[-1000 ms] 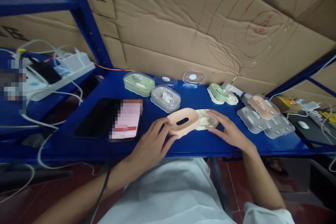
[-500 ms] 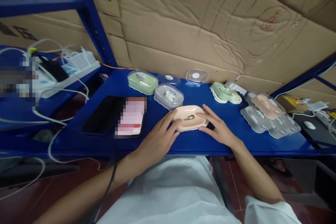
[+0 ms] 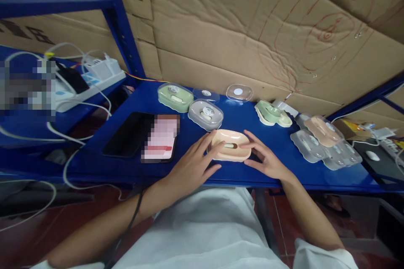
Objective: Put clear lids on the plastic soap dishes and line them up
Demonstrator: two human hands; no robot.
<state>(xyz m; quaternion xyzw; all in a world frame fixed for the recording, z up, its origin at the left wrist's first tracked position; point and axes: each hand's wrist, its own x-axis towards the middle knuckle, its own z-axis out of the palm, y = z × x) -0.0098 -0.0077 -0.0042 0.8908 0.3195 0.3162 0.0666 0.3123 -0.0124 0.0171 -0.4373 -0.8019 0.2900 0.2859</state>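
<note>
A peach-coloured oval dish (image 3: pixel 236 138) with a slot in its middle sits near the front of the blue table. My left hand (image 3: pixel 197 159) touches its left side, a fingertip reaching over the inside near the slot, thumb apart. At the dish's right side is my right hand (image 3: pixel 263 157), fingers spread, one fingertip over the inner surface. Behind stand a lidded grey dish (image 3: pixel 205 114) and a lidded green dish (image 3: pixel 175 97). Two clear lids, one (image 3: pixel 205 94) behind the grey dish and another (image 3: pixel 240 92) farther right, lie near the cardboard.
A lit phone (image 3: pixel 160 136) and a dark flat device (image 3: pixel 126 134) lie on the left. Green and cream dishes (image 3: pixel 272 112) stand at the back right, stacked lidded dishes (image 3: pixel 325 141) at the right. Cardboard (image 3: pixel 205 29) backs the table (image 3: pixel 186 172); cables hang left.
My left thumb has come away from the dish's front edge, and a left finger now reaches farther over the dish's inside. The white piece in the slot shows more clearly. The view has shifted slightly.
</note>
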